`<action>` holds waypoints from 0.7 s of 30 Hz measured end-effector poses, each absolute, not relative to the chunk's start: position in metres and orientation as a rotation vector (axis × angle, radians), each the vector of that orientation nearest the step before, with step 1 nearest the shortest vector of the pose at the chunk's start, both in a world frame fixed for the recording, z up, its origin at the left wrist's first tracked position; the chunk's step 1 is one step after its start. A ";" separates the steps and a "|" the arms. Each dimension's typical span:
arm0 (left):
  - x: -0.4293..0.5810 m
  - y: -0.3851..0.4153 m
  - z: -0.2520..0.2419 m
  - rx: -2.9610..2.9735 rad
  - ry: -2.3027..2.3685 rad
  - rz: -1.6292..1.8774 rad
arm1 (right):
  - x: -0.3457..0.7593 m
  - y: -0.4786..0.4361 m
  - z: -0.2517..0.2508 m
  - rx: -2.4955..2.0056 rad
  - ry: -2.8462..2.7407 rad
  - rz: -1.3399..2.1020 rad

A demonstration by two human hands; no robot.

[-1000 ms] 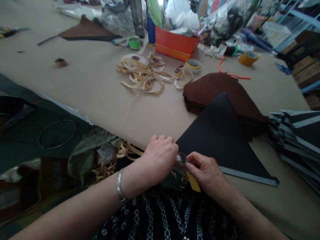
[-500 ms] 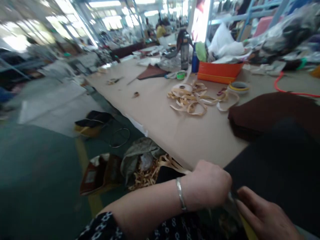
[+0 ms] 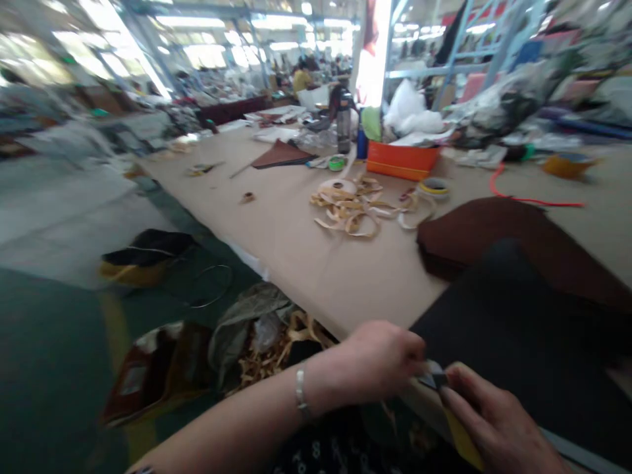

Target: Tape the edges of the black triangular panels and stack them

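Note:
My left hand (image 3: 375,361), with a silver bangle at the wrist, is closed at the table's front edge. Its fingertips meet a small greyish piece that I cannot make out clearly. Just right of it, my right hand (image 3: 498,415) is wrapped round a yellow-handled tool (image 3: 463,440), whose dark and metallic end points toward the left fingers. A large black sheet (image 3: 523,336) lies beside and beyond my right hand, partly over a stack of dark brown pieces (image 3: 494,234). Tangled tan strips (image 3: 348,207) lie farther back on the table.
On the table (image 3: 276,230) stand an orange box (image 3: 402,161), a tape roll (image 3: 433,187) and a dark bottle (image 3: 343,128). Below its left edge are a sack of tan scraps (image 3: 257,355), a brown box (image 3: 155,375) and a yellow container (image 3: 133,273). A person in yellow (image 3: 301,79) is far off.
The view has turned, so the table's things appear farther left. My left hand has drawn slightly away from my right, and the tool's metallic end now shows between them.

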State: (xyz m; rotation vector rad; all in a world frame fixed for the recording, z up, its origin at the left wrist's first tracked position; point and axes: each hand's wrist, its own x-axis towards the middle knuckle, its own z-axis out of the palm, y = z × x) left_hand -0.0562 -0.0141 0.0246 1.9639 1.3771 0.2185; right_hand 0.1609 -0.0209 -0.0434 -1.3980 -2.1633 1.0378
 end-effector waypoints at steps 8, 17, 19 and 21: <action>-0.087 0.014 -0.006 1.761 1.385 0.453 | 0.274 -0.021 -0.012 -1.623 -1.539 1.094; -0.035 0.017 -0.027 2.069 1.273 0.277 | 0.328 0.019 -0.048 -2.260 -1.741 0.659; -0.034 0.018 -0.030 2.070 1.306 0.263 | 0.328 0.018 -0.047 -2.243 -1.774 0.709; -0.035 0.018 -0.028 2.001 1.337 0.242 | 0.326 0.008 -0.041 -2.235 -1.811 0.787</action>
